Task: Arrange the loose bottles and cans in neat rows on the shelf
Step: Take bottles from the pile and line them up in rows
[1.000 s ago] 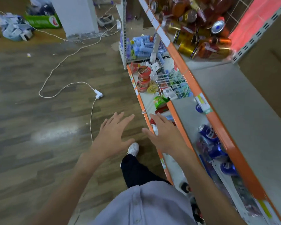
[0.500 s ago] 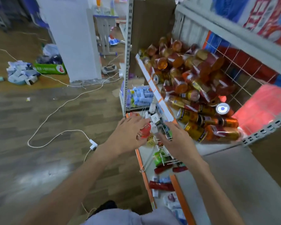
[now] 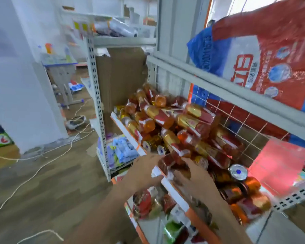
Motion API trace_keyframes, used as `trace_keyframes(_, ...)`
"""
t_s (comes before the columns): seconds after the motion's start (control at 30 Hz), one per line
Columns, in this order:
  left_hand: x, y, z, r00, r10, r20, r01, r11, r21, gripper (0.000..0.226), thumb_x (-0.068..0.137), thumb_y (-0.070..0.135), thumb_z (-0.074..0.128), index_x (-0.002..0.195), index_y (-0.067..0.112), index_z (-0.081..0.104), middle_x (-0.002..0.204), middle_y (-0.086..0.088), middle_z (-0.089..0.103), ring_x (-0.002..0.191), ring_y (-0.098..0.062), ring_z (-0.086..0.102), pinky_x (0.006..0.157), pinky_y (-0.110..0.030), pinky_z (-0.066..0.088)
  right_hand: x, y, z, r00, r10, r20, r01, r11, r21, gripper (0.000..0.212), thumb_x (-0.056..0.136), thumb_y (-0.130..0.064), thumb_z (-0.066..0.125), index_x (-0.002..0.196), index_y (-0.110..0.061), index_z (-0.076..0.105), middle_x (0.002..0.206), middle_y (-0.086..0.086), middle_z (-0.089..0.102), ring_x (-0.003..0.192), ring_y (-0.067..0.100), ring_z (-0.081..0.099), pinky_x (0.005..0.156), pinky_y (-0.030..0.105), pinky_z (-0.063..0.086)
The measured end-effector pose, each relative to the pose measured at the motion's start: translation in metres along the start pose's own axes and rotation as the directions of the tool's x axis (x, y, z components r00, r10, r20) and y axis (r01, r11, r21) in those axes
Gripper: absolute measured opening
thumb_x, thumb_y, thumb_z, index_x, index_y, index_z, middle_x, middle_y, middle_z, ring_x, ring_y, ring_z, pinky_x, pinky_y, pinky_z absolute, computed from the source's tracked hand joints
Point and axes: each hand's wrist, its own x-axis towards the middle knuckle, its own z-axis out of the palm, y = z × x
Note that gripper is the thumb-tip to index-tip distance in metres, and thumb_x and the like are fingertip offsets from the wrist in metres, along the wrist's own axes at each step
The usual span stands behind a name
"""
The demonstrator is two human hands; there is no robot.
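Head view, arms outstretched, left hand (image 3: 143, 171) and right hand (image 3: 192, 180) flanking bottle (image 3: 169, 160)

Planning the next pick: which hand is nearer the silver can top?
Right. The right hand is left of the silver can top; the left hand is farther left, at the shelf edge.

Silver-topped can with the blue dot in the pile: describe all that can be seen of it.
The can sits in the heap of bottles on the shelf, at the heap's near right, its round end turned to the camera. That end looks like shiny silver metal, rimmed, with a small blue dot at its centre. Amber bottles crowd round it and hide its body; no label shows.
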Motion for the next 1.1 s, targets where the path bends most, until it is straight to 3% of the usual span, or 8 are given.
trace_keyframes(0.1,0.052,-0.025,-0.033,0.999,0.050,-0.005,-0.050,0.997,-0.055,0.075,0.084,0.061,0.049,0.152,0.035,0.030,0.149,0.008,0.041,0.136,-0.015,0.040,0.111,-0.040,0.034,0.056,-0.030,-0.014,0.996,0.020,-0.085,-0.016,0.999,0.043,0.061,0.094,-0.062,0.051,0.147,-0.036,0.039,0.138,-0.017,0.050,0.132,0.012,0.046,0.099,0.026,0.041)
trace_keyframes(0.23,0.118,-0.055,-0.071,0.992,0.109,-0.062,-0.112,0.992,-0.054,0.070,0.086,0.043,0.064,0.150,0.030,0.036,0.145,0.006,0.045,0.133,-0.014,0.042,0.107,-0.030,0.037,0.110,-0.056,-0.031,0.983,0.054,-0.173,-0.052,0.999,0.014,0.065,0.094,-0.061,0.053,0.150,-0.033,0.037,0.148,-0.012,0.046,0.134,0.013,0.045,0.102,0.025,0.039)
trace_keyframes(0.4,0.165,-0.078,-0.086,0.988,0.151,-0.028,-0.153,0.986,-0.068,0.068,0.091,0.046,0.061,0.150,0.028,0.033,0.141,0.003,0.047,0.131,-0.016,0.043,0.104,-0.028,0.039,0.146,-0.061,-0.042,0.973,0.110,-0.205,-0.118,0.993,-0.027,0.061,0.093,-0.060,0.056,0.147,-0.037,0.040,0.145,-0.011,0.050,0.133,0.014,0.046,0.105,0.031,0.043)
trace_keyframes(0.7,0.224,-0.062,-0.090,0.971,0.238,0.022,-0.236,0.969,-0.069,0.071,0.089,0.047,0.063,0.150,0.034,0.031,0.140,0.003,0.048,0.127,-0.017,0.048,0.099,-0.032,0.044,0.188,-0.039,-0.077,0.951,0.150,-0.271,-0.184,0.978,-0.102,0.065,0.093,-0.051,0.062,0.149,-0.033,0.035,0.147,-0.005,0.046,0.132,0.022,0.048,0.104,0.038,0.044)
trace_keyframes(0.83,0.239,-0.034,-0.080,0.962,0.263,0.078,-0.245,0.952,-0.183,0.069,0.086,0.046,0.066,0.147,0.031,0.037,0.138,0.000,0.054,0.124,-0.020,0.053,0.100,-0.038,0.047,0.225,-0.016,-0.101,0.931,0.157,-0.328,-0.240,0.943,-0.230,0.068,0.091,-0.048,0.065,0.148,-0.024,0.037,0.144,0.005,0.049,0.130,0.027,0.048,0.105,0.041,0.043)
trace_keyframes(0.97,0.244,-0.005,-0.048,0.980,0.064,0.189,0.028,0.893,-0.449,0.050,0.085,0.045,0.070,0.128,0.022,0.057,0.110,0.001,0.069,0.101,-0.019,0.064,0.079,-0.023,0.048,0.257,0.002,-0.119,0.941,0.210,-0.267,-0.308,0.856,-0.414,0.071,0.087,-0.049,0.067,0.145,-0.019,0.039,0.141,0.009,0.053,0.127,0.030,0.051,0.105,0.043,0.043)
trace_keyframes(1.03,0.254,0.005,-0.034,0.937,-0.110,0.331,0.312,0.689,-0.655,0.041,0.081,0.047,0.074,0.107,0.017,0.068,0.098,-0.002,0.072,0.090,-0.018,0.068,0.079,-0.031,0.058,0.263,0.009,-0.124,0.948,0.252,-0.197,-0.315,0.844,-0.434,0.070,0.085,-0.052,0.068,0.142,-0.020,0.042,0.136,0.008,0.056,0.122,0.030,0.055,0.102,0.044,0.046)
trace_keyframes(1.1,0.264,0.013,-0.023,0.865,-0.190,0.465,0.499,0.418,-0.759,0.048,0.080,0.043,0.078,0.110,0.007,0.066,0.100,-0.008,0.072,0.084,-0.019,0.071,0.080,-0.037,0.061,0.264,0.013,-0.127,0.954,0.256,-0.157,-0.299,0.853,-0.427,0.067,0.084,-0.052,0.070,0.137,-0.019,0.047,0.130,0.007,0.060,0.116,0.028,0.059,0.096,0.042,0.050)
